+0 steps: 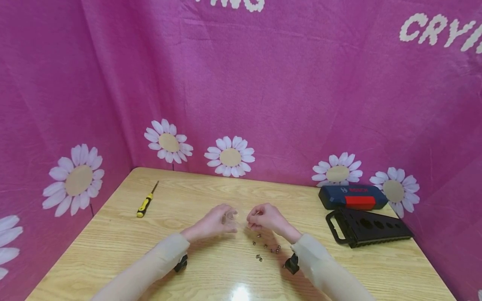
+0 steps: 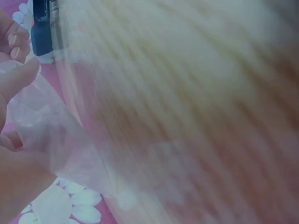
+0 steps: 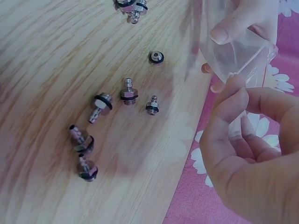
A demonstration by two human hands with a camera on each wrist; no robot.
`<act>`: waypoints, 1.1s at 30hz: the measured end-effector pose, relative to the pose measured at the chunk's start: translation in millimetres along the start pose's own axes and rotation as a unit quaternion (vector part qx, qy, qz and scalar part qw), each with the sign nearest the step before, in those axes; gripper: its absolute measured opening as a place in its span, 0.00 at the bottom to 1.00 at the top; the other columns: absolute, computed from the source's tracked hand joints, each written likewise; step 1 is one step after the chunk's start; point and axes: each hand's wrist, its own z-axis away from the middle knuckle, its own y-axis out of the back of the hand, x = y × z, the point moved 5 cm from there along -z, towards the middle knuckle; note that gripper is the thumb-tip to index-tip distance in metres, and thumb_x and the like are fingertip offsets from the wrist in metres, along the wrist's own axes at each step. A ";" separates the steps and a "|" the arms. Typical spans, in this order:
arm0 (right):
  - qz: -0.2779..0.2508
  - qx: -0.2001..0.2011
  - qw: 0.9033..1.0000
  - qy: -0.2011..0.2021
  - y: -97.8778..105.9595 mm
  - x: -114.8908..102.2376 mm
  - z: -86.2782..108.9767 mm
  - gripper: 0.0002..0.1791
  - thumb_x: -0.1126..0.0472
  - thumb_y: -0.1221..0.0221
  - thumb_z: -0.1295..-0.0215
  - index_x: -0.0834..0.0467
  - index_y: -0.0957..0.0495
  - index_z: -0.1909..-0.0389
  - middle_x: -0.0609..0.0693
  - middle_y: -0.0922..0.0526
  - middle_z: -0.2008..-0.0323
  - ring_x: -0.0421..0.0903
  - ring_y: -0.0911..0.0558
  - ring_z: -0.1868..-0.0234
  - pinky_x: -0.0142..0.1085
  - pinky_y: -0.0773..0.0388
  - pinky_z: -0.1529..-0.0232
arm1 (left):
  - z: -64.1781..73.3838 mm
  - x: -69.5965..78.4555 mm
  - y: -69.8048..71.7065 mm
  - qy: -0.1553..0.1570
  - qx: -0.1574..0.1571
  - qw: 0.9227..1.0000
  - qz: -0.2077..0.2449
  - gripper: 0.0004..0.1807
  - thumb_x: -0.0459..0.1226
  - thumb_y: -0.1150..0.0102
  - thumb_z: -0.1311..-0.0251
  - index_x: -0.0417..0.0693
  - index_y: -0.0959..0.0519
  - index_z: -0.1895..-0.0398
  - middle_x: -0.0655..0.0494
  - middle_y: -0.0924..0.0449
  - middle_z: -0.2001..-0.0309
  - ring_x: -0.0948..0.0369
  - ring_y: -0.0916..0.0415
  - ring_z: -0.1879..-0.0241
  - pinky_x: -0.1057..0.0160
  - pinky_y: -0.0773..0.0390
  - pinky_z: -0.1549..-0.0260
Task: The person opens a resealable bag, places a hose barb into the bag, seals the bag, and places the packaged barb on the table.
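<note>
Clear thin plastic bag [image 3: 238, 53] sits between my two hands above the middle of the light wooden table [image 1: 113, 234], and I can see it best from the right wrist view, where its open mouth faces the camera. My left hand [image 1: 214, 221] has its fingers curled round the bag, thumb pressed on the near wall. My right hand [image 1: 265, 218] pinches the bag's rim between thumb and forefinger, the other fingers curled into the palm. Just below the hands, small silver metal fittings with black rings [image 3: 127, 91] lie loose on the wood, several in a scatter, each apart from the next. The left wrist view is mostly blur; I make out only the bag against my fingers. Well off to the left lies a yellow-and-black screwdriver [image 1: 146, 202]. Far right, a blue case with a red label [image 1: 352, 197] sits just behind a black plastic holder with round holes [image 1: 370, 228].
</note>
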 end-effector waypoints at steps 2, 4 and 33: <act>0.002 -0.001 1.000 -0.002 -0.4 0.6 1.1 0.07 0.66 0.39 0.35 0.67 0.18 0.65 0.56 0.12 0.72 0.39 0.16 0.75 0.39 0.14 0.64 | 0.4 -0.1 0.3 -0.007 -0.005 1.000 0.003 0.34 0.37 0.28 0.47 0.37 0.30 0.37 0.49 0.21 0.54 0.61 0.27 0.61 0.64 0.25 0.60; 0.004 -0.006 1.000 0.001 -1.0 0.7 2.3 0.06 0.66 0.39 0.35 0.67 0.18 0.65 0.56 0.13 0.72 0.40 0.16 0.74 0.39 0.14 0.63 | 0.7 0.4 0.3 -0.014 -0.009 1.000 0.008 0.33 0.36 0.28 0.47 0.39 0.30 0.38 0.49 0.21 0.56 0.62 0.28 0.62 0.65 0.25 0.62; 0.121 -0.080 0.978 0.153 51.1 46.3 48.5 0.06 0.67 0.35 0.39 0.64 0.18 0.62 0.59 0.13 0.65 0.32 0.21 0.68 0.26 0.22 0.62 | 2.6 -2.3 -6.9 -0.033 -0.034 0.999 -0.027 0.16 0.31 0.25 0.53 0.43 0.24 0.65 0.53 0.16 0.62 0.65 0.24 0.62 0.67 0.24 0.57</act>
